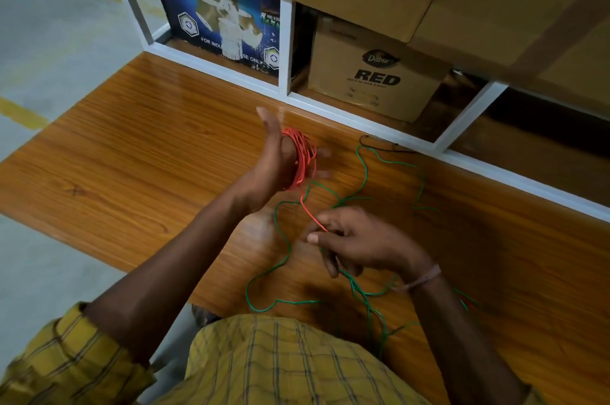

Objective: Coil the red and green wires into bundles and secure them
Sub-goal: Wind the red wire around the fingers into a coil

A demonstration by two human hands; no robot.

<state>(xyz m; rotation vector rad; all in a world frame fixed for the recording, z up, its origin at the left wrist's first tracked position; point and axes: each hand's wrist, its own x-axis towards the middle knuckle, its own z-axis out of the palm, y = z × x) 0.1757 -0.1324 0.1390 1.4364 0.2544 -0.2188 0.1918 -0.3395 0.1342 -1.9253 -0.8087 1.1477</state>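
The red wire [301, 157] is wound in many turns around the straight fingers of my left hand [270, 166], which is raised above the wooden table [138, 153] with its thumb pointing up. A short red tail runs down from the coil to my right hand [359, 241], which pinches its end between thumb and forefinger. The green wire [284, 239] lies loose in wide tangled loops on the table, under and around my right hand and toward the table's near edge.
A white-framed shelf [285, 41] stands along the table's far edge, holding a blue adhesive tape box [218, 14] and brown cartons [376, 81]. A thin black wire [379, 142] lies by the shelf base. Grey floor lies to the left.
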